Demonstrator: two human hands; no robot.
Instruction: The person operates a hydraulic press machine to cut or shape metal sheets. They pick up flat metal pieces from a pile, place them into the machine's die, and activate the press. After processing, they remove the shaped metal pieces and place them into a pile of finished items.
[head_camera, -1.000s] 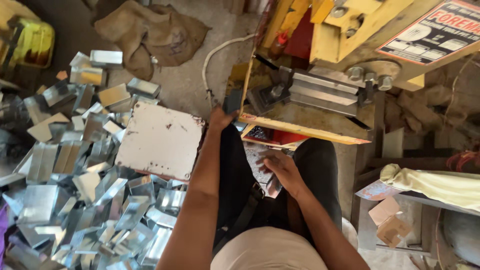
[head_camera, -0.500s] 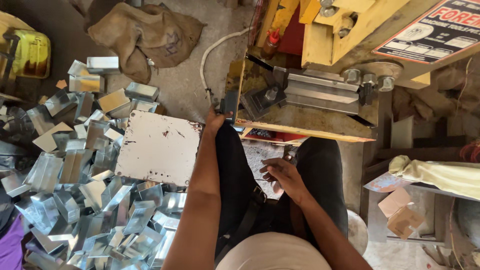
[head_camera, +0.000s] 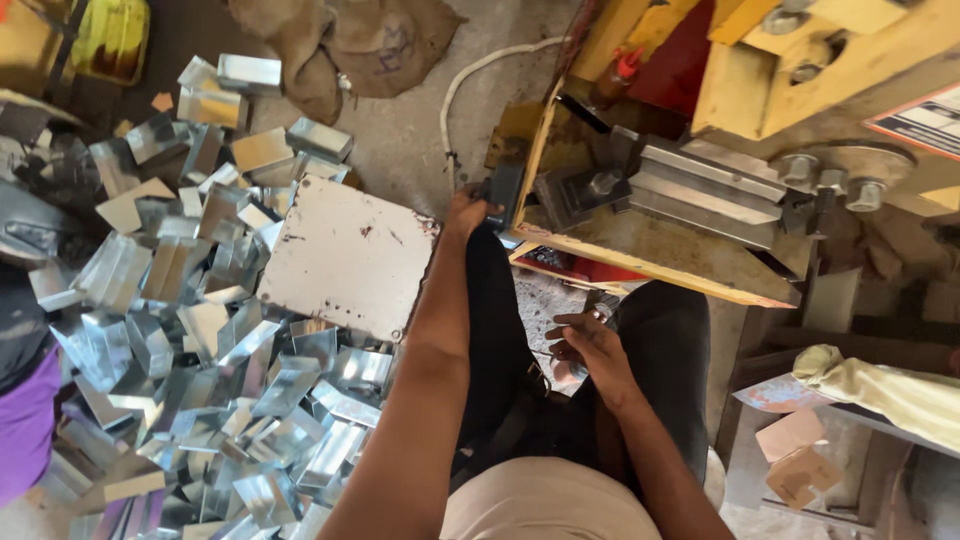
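While the left hand (head_camera: 468, 212) grips the dark handle (head_camera: 503, 195) at the yellow press's (head_camera: 640, 255) centre-frame edge, the right hand (head_camera: 590, 345), fingers loosely curled and empty, hovers lower centre; feeding a bent metal piece (head_camera: 285, 385) seems due.

The person wears a plain beige top, seen from above as a rounded patch at the bottom edge of the view. Both arms are bare along their whole visible length, with no sleeves over them. The left hand (head_camera: 470, 212) and right hand (head_camera: 588, 347) are ungloved, with no rings or watch showing. The legs are covered by black trousers.
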